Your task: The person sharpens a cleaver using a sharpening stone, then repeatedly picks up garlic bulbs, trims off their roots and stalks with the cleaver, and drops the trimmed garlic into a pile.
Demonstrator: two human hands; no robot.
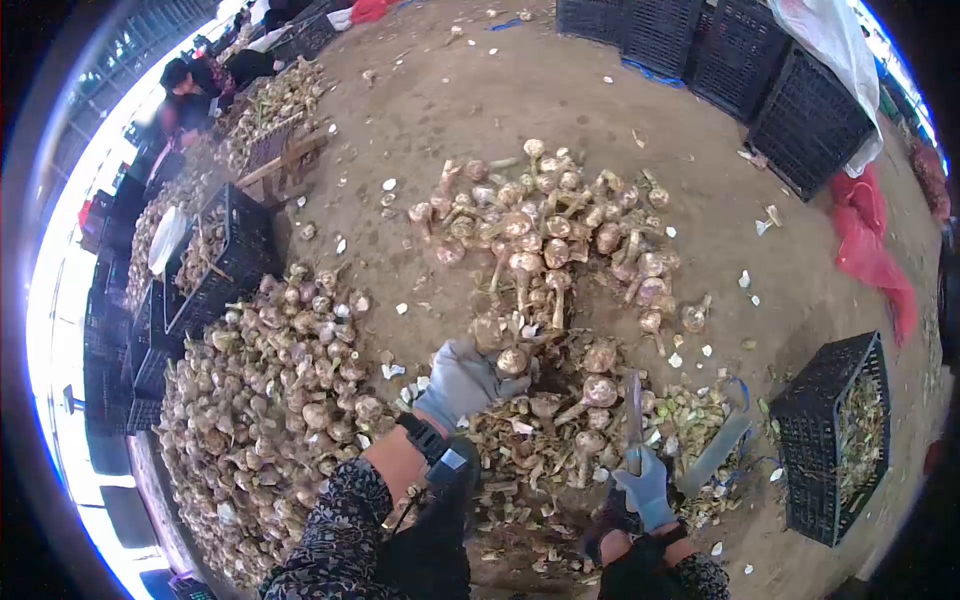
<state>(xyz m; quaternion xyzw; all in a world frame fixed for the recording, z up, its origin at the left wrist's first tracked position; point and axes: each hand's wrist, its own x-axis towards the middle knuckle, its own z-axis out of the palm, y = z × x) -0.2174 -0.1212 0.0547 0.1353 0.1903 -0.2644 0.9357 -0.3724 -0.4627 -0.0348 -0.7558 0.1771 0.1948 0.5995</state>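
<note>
My left hand (465,382), in a pale grey glove, is closed round a garlic bulb (512,360) at the centre of the view. My right hand (648,488), gloved in light blue, grips a knife (634,408) whose blade points upward, away from me. Between and below my hands lie cut stems and loose garlic (535,440). Just beyond them a heap of garlic bulbs with stems (550,225) rests on the ground. To the left of my left arm spreads a large pile of garlic bulbs (270,400).
A black crate (790,455) with trimmings stands at the right. More black crates (735,60) line the upper right, near a red net bag (868,235). At the left is a crate (245,240) beside garlic. Another person (180,95) sits at the upper left.
</note>
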